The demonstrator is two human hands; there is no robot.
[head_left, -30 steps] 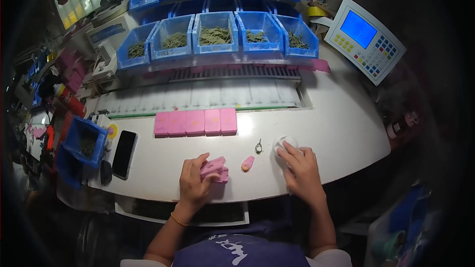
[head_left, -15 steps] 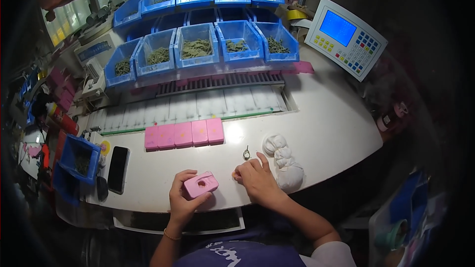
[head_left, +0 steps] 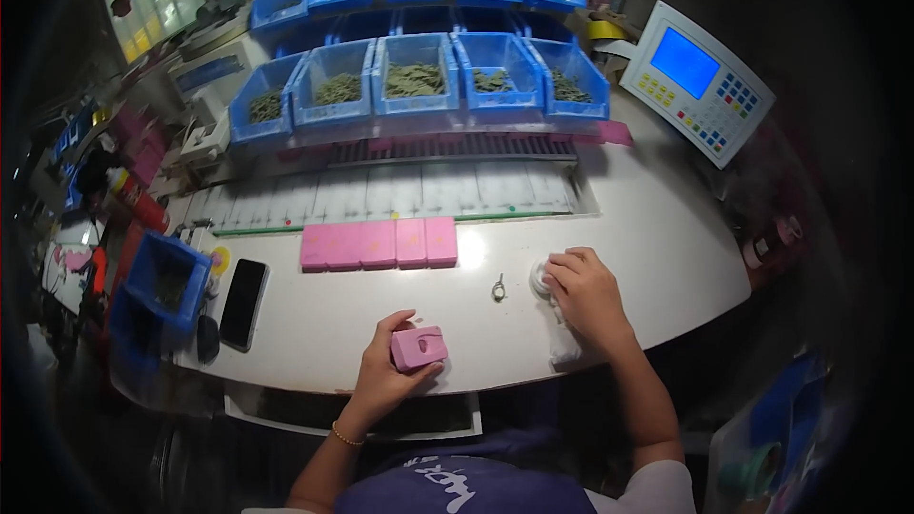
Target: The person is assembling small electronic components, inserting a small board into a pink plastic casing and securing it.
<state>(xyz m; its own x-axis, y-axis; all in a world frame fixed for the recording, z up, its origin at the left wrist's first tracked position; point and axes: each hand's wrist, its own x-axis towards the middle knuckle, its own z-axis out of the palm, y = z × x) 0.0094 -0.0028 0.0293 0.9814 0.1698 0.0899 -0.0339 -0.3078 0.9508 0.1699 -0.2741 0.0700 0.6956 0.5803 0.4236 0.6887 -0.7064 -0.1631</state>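
A person's two bare hands at a white worktop (head_left: 657, 247), seen from above. The left hand (head_left: 384, 368) has a pink mould block (head_left: 417, 350) in its grip, thumb below and fingers around the left and far sides, closed just to the block's width. The block is held near the worktop's front edge, its long axis running roughly left to right, with a dark hollow on the side turned to the camera.

To the right, and farther from the body, the right hand (head_left: 587, 293) lies over a white cloth pouch (head_left: 565, 346). The pouch's long axis points away from the person, its near end angled slightly right. The fingers are bent over the far end; the thumb is hidden, so I cannot tell whether that grip is closed around the cloth.

Between the hands lies a small metal ring (head_left: 498, 292) (its thin stem points away from the body). It sits left of the right fingertips and beyond the pink mould block, to its right; the right hand is nearer to it, and neither hand touches it.

Farther back stands a row of pink blocks (head_left: 378, 245), side by side.
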